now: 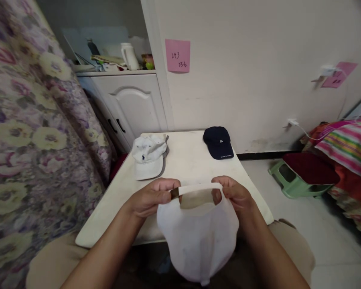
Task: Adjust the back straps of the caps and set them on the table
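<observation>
Between my two hands hangs a white baseball cap (201, 237), its back strap uppermost and its crown toward me over my lap. My left hand (156, 194) pinches the strap end by the dark metal buckle (175, 193). At the other end of the strap, my right hand (233, 192) grips the cap's edge with thumb and fingers. A white cap (149, 156) with a small dark logo lies at the table's left, brim toward me. The navy cap (218, 142) rests near the far right corner of the table.
The cream table (185, 154) stands against the wall. A flowered curtain (45, 140) hangs close on the left, beside a white cabinet (138, 104) holding a white jug (130, 56). On the floor at right is a green stool (295, 180) with a red top, next to a striped cover (349, 144).
</observation>
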`<state>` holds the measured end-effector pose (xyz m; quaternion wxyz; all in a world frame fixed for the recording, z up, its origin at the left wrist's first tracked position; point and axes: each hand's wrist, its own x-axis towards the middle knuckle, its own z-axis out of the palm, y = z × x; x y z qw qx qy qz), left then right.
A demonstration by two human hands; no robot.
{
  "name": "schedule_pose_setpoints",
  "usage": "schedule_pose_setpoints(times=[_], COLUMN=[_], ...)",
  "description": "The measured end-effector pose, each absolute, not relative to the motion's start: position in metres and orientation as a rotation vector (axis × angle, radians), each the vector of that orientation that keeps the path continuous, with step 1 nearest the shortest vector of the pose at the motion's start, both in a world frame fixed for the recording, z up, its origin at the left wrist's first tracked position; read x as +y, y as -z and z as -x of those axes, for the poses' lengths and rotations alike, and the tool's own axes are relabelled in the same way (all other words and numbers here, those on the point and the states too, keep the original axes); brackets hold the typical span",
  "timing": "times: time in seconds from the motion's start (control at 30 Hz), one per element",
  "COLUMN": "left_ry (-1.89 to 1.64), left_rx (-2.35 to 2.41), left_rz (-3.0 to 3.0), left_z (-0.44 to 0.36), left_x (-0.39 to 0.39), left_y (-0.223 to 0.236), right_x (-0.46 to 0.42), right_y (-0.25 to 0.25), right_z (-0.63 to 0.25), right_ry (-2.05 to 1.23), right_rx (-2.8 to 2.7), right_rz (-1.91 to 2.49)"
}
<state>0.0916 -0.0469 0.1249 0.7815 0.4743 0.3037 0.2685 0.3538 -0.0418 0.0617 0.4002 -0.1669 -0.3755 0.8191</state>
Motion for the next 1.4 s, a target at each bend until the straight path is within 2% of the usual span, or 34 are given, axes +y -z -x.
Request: schedule_pose_setpoints(times=[0.23, 0.47, 0.67, 1.07, 1.2, 1.4], left_ry=[-0.568, -0.873, -1.118, -1.261, -1.282, -1.076], left_rx=[0.581, 0.690, 1.054, 0.576, 0.503, 0.288], left_rz=[-1.001, -0.899, -0.781, -0.318, -0.282, -0.343], left_z=[-0.095, -0.108, -0.122, -0.126, -0.124, -0.110], left_x=[-0.052, -0.066, -0.068, -0.064, -0.054, -0.042], left_y=[-0.110, -0.090, -0.081, -0.057, -0.050, -0.014], right_x=[-0.054, -0.063, -0.053, -0.054, -0.044, -0.022], right_y=[-0.079, -0.092, -0.071, -0.064, -0.053, -0.021], right_z=[-0.344, -0.335, -0.330, -0.315, -0.310, -0.306], right_ry=[-2.064, -2.052, -1.969, -1.777, -1.866, -1.934], right_rx=[-0.804, -0.747, -0.818, -0.604, -0.550, -0.505], right_rz=[0.336, 0.262, 0.307, 0.519, 0.500, 0.521])
